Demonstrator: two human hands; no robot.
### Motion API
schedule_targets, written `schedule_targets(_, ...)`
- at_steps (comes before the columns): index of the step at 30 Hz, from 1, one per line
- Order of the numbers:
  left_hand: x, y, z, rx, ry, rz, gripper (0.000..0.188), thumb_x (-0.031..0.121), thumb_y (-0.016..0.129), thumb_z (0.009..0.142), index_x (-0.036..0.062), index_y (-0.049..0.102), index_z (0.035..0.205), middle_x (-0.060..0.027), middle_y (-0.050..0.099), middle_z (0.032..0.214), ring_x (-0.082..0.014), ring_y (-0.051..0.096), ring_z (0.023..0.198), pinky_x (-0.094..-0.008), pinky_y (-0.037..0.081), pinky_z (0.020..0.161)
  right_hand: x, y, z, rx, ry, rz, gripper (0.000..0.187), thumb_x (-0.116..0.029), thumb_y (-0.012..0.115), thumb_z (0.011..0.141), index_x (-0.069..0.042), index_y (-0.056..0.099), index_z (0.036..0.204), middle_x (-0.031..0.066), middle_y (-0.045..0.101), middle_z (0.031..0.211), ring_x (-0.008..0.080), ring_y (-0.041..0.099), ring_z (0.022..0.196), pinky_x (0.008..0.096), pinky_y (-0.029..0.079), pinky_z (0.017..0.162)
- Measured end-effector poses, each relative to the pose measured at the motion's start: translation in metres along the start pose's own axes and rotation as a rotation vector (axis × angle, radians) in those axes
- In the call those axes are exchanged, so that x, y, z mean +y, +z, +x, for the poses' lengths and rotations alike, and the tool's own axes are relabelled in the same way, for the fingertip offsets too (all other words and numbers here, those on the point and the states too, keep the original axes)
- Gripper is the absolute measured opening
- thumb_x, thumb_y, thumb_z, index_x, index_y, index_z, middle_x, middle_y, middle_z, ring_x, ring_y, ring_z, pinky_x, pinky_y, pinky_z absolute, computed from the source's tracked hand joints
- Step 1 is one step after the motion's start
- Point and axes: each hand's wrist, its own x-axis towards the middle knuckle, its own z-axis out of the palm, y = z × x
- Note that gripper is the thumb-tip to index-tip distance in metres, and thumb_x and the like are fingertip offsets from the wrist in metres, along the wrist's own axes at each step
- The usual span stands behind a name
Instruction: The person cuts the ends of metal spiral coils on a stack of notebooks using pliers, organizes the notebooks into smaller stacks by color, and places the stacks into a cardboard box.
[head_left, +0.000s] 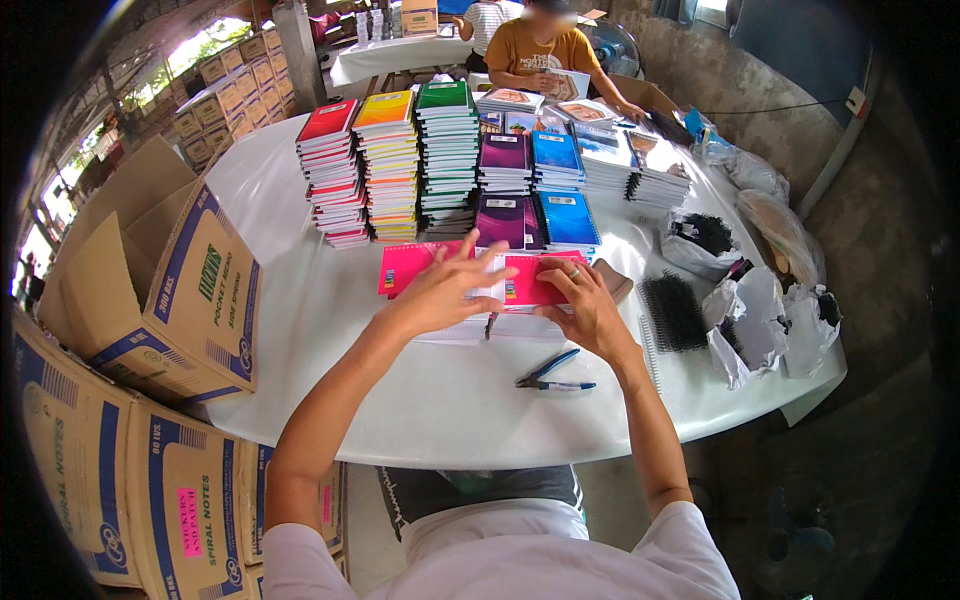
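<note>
My right hand (pixel 588 308) pinches the right edge of a pink notebook cover (pixel 530 284) with a row of punched holes along its top. My left hand (pixel 445 288) is beside it with fingers spread, over a second pink cover (pixel 396 268) and some white sheets. Under the held cover lies a stack of white pages (pixel 530 326). On the table in front of my hands rest blue-handled cutting pliers (pixel 555 383), their jaws apart. Black spiral binding coils (pixel 675 312) lie to the right of my right hand.
Tall stacks of red (pixel 328 125), yellow (pixel 384 110), green (pixel 444 97), purple (pixel 503 155) and blue notebooks (pixel 556 155) rise beyond my hands. Cartons (pixel 190 300) crowd the left. Wrapped coils (pixel 745 325) sit at right. Across the table, a person (pixel 545 55) handles notebooks.
</note>
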Motion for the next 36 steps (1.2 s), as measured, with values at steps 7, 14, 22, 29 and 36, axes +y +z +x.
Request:
schedule_targets(7,-0.004,-0.006,-0.017,-0.010,-0.089,0.089,0.076,0.037,0.072,0.078,0.0249,0.036,0.144,-0.0059,0.033,0.151,-0.0357,0.019,0.142,-0.0556,0.018,0.113,-0.016,0.005,0.020,-0.076,-0.062,-0.059,0.021,-0.004,0.063,0.081,-0.006,0.065,0.102,0.0101,0.053,0.121,0.0296,0.048,0.115,0.0481,0.033,0.101)
schedule_targets(14,-0.012,0.008,-0.011,0.045,-0.086,0.052,0.072,0.037,0.066,0.084,0.0187,0.033,0.145,-0.0082,0.040,0.146,-0.0383,0.029,0.138,-0.0543,0.019,0.112,-0.014,0.011,0.029,-0.144,-0.067,0.176,0.019,0.003,0.058,0.085,-0.001,0.065,0.102,0.0113,0.054,0.112,0.0294,0.052,0.105,0.0412,0.041,0.090)
schedule_targets(22,-0.020,0.004,-0.010,0.109,-0.185,-0.067,0.050,0.037,0.045,0.098,0.0169,0.037,0.143,-0.0231,0.052,0.128,-0.0422,0.045,0.124,-0.0473,0.033,0.106,-0.014,0.006,0.034,-0.013,0.036,0.320,0.018,-0.002,0.052,0.092,0.004,0.058,0.108,0.0161,0.057,0.098,0.0291,0.062,0.091,0.0370,0.051,0.074)
schedule_targets(29,0.014,-0.031,-0.012,0.120,-0.464,-0.270,0.047,0.025,0.051,0.096,0.0162,0.041,0.141,-0.0251,0.056,0.121,-0.0408,0.061,0.102,-0.0428,0.048,0.092,-0.040,0.011,0.071,-0.081,0.869,1.488,0.050,-0.034,0.053,0.096,0.014,0.051,0.107,0.0237,0.061,0.095,0.0303,0.069,0.080,0.0351,0.059,0.072)
schedule_targets(36,0.001,-0.011,-0.057,0.664,0.162,0.054,0.079,0.014,0.073,0.080,0.0088,0.031,0.146,-0.0147,0.052,0.136,-0.0284,0.052,0.122,-0.0414,0.032,0.108,-0.047,0.024,0.075,-0.002,0.728,1.077,0.029,-0.008,0.063,0.089,0.006,0.050,0.111,0.0132,0.062,0.095,0.0164,0.061,0.079,0.0299,0.051,0.063)
